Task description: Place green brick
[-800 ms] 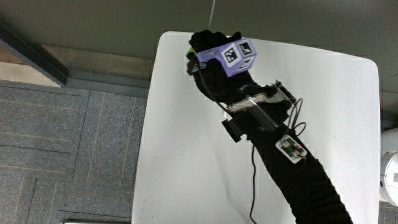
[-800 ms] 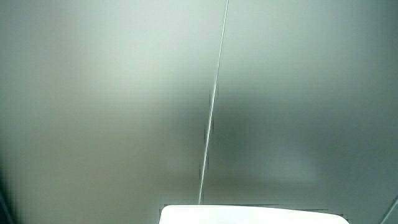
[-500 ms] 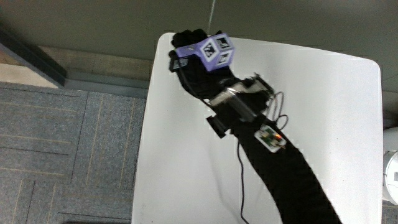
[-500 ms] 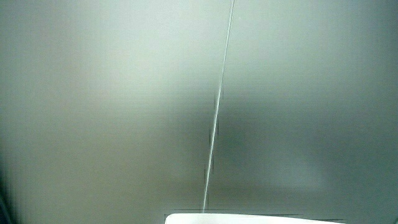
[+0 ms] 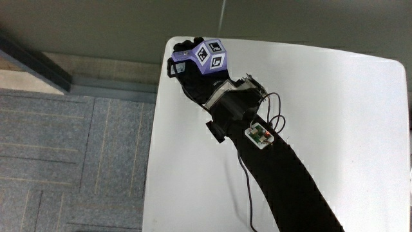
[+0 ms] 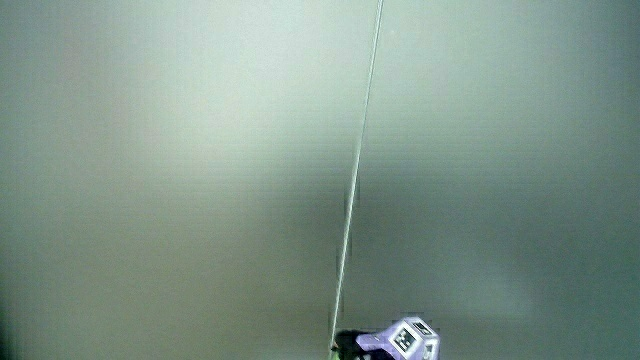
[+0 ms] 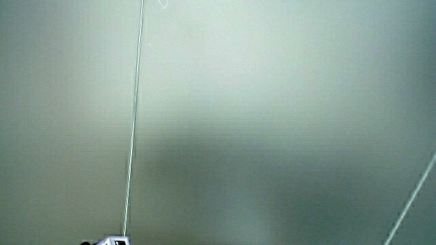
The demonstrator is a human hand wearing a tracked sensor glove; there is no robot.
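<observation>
At the corner of the white bench (image 5: 335,116) that lies farthest from the person, the hand (image 5: 191,80) in its black glove reaches over the bench top, close to the bench's edge. The hand is turned so that its back faces up, and the small purple cube (image 5: 205,57) with black and white patterns sits on it. The forearm (image 5: 283,183) is in a black sleeve and stretches in a slant from the person's side of the bench up to that corner. A little board with tiny lights (image 5: 259,134) is strapped on the forearm near the wrist, and a thin dark wire (image 5: 245,187) hangs from it and trails over the bench. I cannot tell whether the hand is open or closed, because the cube and the glove cover it from above. The green brick does not show clearly in any view, so I cannot tell where it is or whether the hand has it. Grey carpet floor (image 5: 64,148) lies beside the bench. Only the main view shows the bench, the forearm and the floor. Both side views show almost only a pale wall with a thin line (image 6: 355,180) running down it. In both side views the cube just peeks in (image 6: 407,340) (image 7: 114,241), and in a side view a bit of the dark hand (image 6: 348,345) shows beside the cube.
</observation>
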